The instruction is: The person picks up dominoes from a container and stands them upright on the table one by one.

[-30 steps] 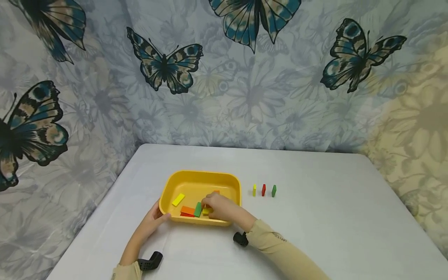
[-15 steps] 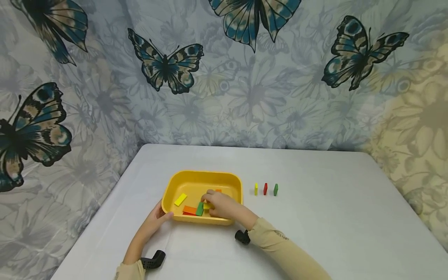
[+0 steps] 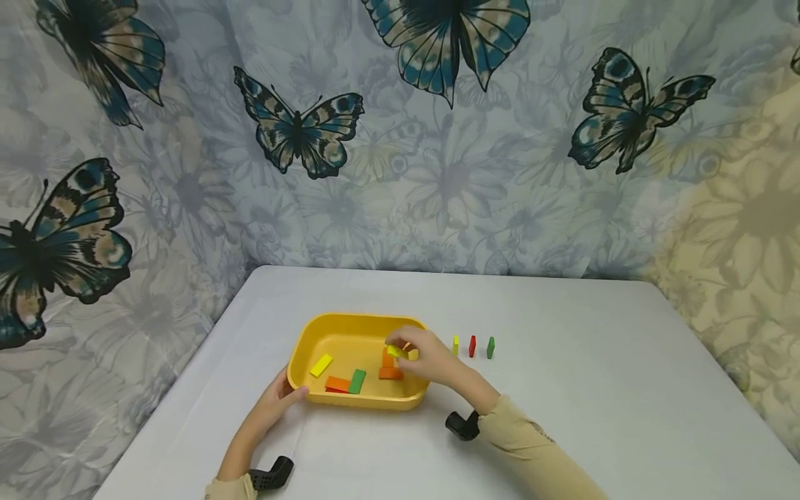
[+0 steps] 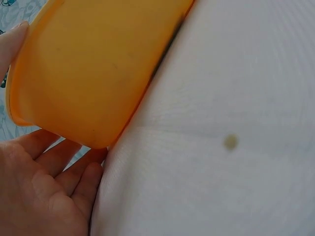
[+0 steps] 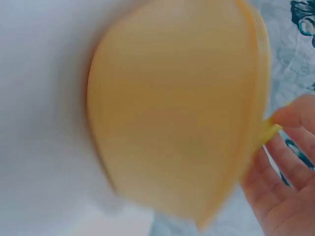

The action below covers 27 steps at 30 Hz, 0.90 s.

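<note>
My left hand grips the near-left corner of a yellow plastic tray, thumb over the rim and fingers against the outside. In the left wrist view those fingers touch the tray wall. Over the tray's right side, my right hand pinches a yellow block between thumb and fingers; part of this block shows above the rim in the right wrist view. Lying in the tray are another yellow block, a green block, orange blocks and a red block partly under an orange one.
To the right of the tray, a yellow block, a red block and a green block stand upright in a spaced row on the white table. Butterfly-patterned cloth rises behind the table.
My right hand has lifted a yellow block from the tray's front and moved right and up, uncovering orange blocks. My left hand keeps its grip on the tray.
</note>
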### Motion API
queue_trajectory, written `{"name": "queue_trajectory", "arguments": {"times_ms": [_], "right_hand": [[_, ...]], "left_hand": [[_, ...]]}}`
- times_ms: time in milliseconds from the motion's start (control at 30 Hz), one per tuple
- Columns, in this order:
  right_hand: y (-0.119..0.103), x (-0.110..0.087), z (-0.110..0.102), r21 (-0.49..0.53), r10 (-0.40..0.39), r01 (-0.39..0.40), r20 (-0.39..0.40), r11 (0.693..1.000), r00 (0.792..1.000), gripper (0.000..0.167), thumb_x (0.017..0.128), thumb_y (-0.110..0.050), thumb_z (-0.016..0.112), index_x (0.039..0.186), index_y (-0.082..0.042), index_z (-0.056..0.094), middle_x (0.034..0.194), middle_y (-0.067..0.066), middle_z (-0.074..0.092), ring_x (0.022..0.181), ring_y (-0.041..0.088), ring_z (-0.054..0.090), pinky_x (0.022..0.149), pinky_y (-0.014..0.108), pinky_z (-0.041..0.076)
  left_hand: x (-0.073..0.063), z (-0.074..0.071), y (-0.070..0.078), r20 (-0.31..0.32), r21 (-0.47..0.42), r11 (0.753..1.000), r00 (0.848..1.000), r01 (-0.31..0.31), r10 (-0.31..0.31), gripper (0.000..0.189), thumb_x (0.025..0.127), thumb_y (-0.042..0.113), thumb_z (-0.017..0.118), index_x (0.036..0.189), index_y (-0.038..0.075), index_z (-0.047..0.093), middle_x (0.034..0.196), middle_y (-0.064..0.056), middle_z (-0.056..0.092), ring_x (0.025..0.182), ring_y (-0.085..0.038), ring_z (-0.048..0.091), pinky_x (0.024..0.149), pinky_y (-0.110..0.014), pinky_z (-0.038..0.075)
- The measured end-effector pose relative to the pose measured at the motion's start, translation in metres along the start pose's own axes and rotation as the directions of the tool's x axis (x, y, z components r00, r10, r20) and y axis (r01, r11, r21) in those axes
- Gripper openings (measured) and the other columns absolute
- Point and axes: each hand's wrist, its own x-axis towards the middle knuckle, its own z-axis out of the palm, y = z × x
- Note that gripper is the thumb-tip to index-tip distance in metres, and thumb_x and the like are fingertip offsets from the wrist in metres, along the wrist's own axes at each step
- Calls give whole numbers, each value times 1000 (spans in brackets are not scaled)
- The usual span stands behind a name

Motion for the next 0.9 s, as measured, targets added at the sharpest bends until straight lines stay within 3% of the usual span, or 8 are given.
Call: {"name": "queue_trajectory", "arguments": {"times_ms": [200, 433, 667, 900], "right_hand": [[0, -18, -23, -89, -18, 16, -13, 996, 1000, 26, 76, 4, 61, 102, -1, 59, 94, 3, 57, 80, 16, 51, 69, 29, 48], [10, -36, -53, -150, -63, 40, -150, 988, 987, 27, 78, 6, 61, 100, -8, 63, 95, 1, 58, 80, 13, 53, 60, 26, 50], [18, -61, -84, -129, 7, -38, -232, 991, 973, 31, 75, 11, 62, 97, -10, 64, 95, -1, 58, 84, 17, 54, 61, 24, 50], [34, -83, -94, -102, 55, -86, -277, 991, 959, 29, 75, 10, 63, 97, -9, 63, 95, 1, 59, 83, 19, 55, 62, 25, 51]], "left_hand": [[-5, 2, -3, -2, 1, 1000, 1000, 31, -31, 68, 85, 13, 61, 139, -3, 22, 139, -22, 29, 121, -34, 34, 96, -41, 31], [1, -1, 2, 0, 25, 1000, 1000, 10, -10, 67, 86, 14, 60, 139, -3, 22, 138, -22, 29, 120, -35, 35, 95, -42, 32], [1, -2, 8, 18, 14, 1000, 1000, 24, -24, 66, 87, 11, 58, 139, -3, 20, 139, -24, 27, 121, -35, 35, 96, -40, 31], [1, 0, 5, 18, 0, 1000, 1000, 26, -26, 68, 87, 13, 58, 140, -3, 18, 140, -24, 25, 123, -35, 31, 97, -42, 28]]}}
